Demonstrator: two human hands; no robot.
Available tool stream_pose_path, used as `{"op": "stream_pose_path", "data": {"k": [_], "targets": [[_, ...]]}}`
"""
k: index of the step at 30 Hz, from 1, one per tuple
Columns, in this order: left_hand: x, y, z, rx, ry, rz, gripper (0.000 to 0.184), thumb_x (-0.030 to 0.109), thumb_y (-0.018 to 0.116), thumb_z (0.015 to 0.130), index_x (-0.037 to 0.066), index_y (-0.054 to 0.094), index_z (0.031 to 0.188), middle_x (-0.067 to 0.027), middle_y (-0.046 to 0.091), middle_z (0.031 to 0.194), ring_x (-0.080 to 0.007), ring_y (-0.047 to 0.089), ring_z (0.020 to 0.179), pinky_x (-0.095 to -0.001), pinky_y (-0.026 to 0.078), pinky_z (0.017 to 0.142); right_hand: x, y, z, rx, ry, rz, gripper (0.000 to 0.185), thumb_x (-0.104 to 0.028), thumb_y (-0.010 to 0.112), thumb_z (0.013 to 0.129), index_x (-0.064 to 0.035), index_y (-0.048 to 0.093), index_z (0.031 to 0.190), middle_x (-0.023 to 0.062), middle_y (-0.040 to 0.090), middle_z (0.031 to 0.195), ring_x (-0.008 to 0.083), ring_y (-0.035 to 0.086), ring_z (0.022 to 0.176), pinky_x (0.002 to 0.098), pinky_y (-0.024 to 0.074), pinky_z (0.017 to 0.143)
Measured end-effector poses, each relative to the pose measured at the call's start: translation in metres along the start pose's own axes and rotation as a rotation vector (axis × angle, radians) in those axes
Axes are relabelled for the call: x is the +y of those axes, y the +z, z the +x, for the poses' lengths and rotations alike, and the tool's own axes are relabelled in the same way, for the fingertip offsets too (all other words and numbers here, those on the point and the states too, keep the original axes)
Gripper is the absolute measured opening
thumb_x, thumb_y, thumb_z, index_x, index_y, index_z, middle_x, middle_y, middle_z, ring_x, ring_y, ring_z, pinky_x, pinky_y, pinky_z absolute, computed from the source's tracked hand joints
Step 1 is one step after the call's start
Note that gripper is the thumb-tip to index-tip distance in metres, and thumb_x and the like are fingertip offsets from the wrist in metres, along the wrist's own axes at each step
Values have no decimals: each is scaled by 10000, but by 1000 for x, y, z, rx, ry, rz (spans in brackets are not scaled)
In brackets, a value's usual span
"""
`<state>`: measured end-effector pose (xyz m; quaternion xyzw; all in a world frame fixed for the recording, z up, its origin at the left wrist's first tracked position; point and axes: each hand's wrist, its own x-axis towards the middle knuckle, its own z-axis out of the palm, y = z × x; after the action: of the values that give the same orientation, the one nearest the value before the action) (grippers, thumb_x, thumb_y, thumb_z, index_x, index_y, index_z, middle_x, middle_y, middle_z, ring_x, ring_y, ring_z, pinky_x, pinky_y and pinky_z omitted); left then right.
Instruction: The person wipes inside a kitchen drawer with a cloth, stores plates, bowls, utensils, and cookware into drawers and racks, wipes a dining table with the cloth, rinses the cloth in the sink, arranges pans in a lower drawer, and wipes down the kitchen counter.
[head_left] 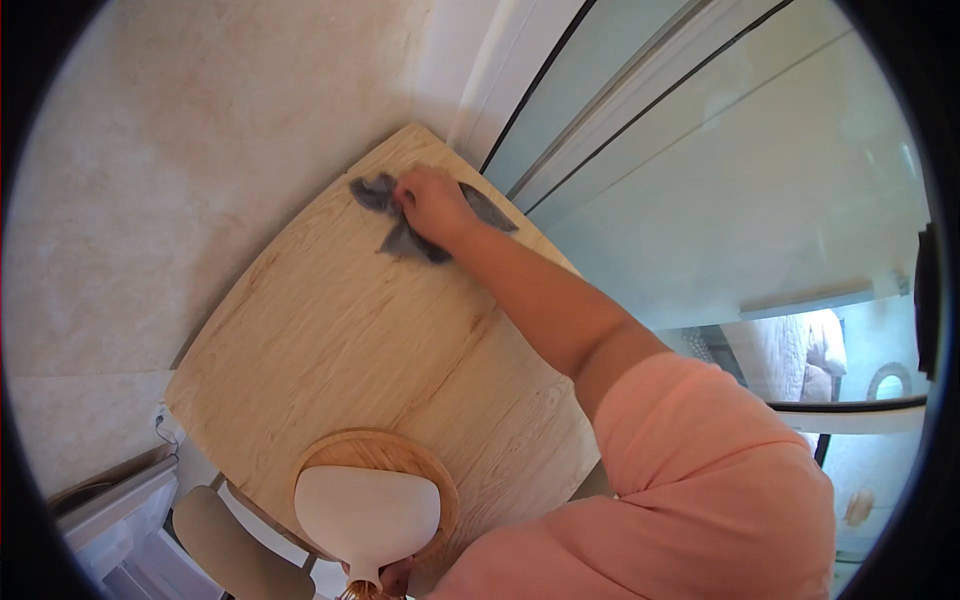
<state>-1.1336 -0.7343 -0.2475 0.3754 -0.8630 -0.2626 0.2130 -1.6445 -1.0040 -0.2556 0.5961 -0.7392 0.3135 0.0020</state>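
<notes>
Wall [220, 150]: beige and mottled, at upper left.
Glass panels [700, 200]: tall, behind the far right edge of the table.
Table [350, 340]: light wood grain, rounded sides, one side along the wall.
Sleeve [700, 440]: pink, on the right arm, which reaches over the tabletop.
Chair [235, 545]: beige, partly seen, just beside the table's near left side.
Board [365, 447]: round, wooden, at the table's near end.
Vase [367, 510]: white, over the board, thin brown sticks [358, 591] at its neck.
Grey cloth [405, 240]: rumpled on the table's far end, showing around the right hand.
Right hand [432, 203]: slightly blurred, fingers bunched narrowly, gripping the cloth.
Left hand [397, 578]: mostly hidden beside the vase's neck; I cannot tell whether its fingers hold it.
</notes>
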Motion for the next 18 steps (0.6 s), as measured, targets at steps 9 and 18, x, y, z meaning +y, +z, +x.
{"op": "stream_pose_path", "data": {"k": [9, 18], "targets": [[-20, -3, 3, -55, 66, -8, 209, 210, 826, 645, 191, 699, 810, -28, 533, 852, -245, 546, 841, -447, 415, 846, -11, -12, -15, -27, 51, 52, 26, -118, 658, 811, -110, 683, 813, 109, 624, 932, 335, 593, 963, 449, 465, 843], [-19, -2, 6, -67, 87, 0, 217, 198, 814, 667, 194, 693, 847, -34, 533, 877, -254, 544, 862, -468, 412, 856, 7, 11, 39, 136, 164, -92, 43, -172, 666, 809, -142, 695, 818, 86, 619, 906, 314, 587, 974, 426, 462, 822]]}}
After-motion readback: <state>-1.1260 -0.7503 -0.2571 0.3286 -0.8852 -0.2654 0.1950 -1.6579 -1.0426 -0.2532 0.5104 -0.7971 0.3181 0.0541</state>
